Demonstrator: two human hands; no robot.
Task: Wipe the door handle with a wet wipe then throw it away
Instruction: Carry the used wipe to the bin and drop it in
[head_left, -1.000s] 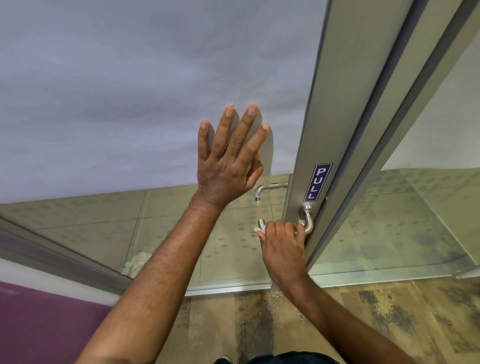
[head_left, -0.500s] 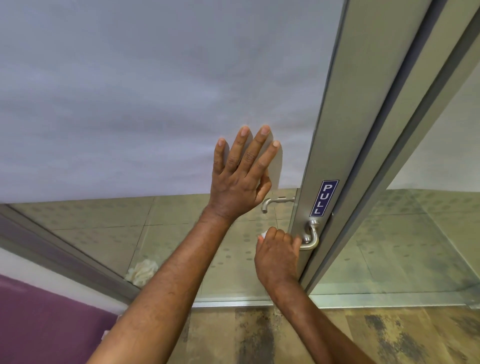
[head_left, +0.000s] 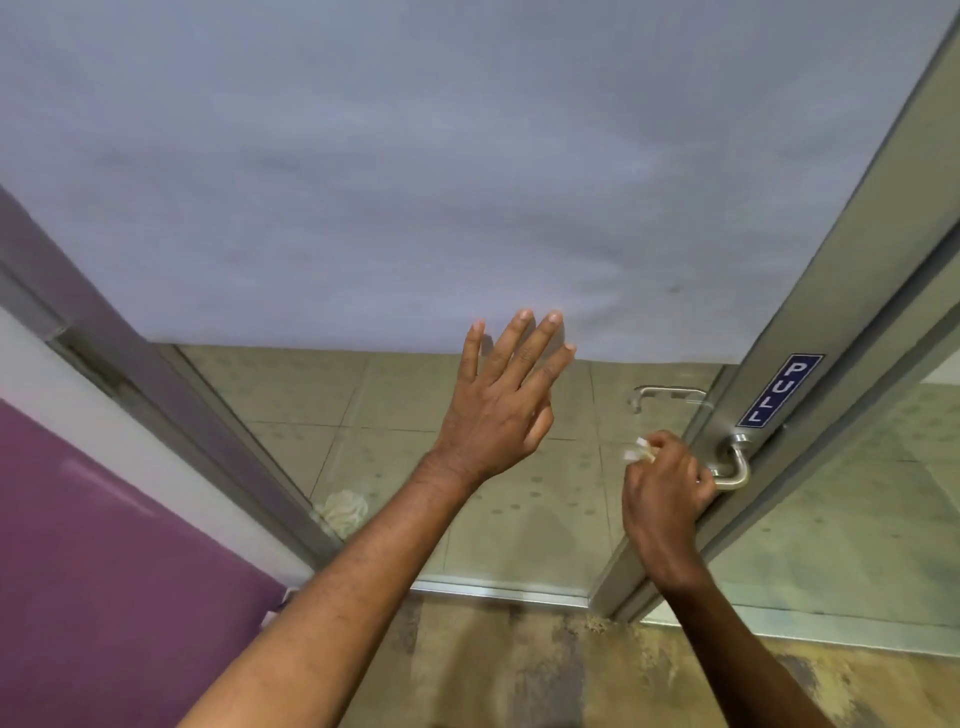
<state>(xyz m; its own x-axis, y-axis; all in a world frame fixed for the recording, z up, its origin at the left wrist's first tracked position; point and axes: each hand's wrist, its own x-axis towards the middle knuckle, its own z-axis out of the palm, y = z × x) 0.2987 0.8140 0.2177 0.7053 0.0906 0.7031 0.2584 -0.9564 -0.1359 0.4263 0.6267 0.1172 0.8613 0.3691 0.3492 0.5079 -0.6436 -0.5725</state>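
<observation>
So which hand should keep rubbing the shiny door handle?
The right hand. It is closed around the wet wipe and already sits on the door handle. The left hand is open, flat against the glass, holding nothing.

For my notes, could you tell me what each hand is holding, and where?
The right hand grips a wipe bunched around the handle; one corner pokes out. The left hand holds nothing, spread open.

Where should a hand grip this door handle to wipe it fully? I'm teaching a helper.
Grip the door handle on its straight horizontal bar, coming from the open left end, as the right hand does with the wipe. The bar bends into the door frame at the right, so fingers can slide along only from the free end.
</observation>
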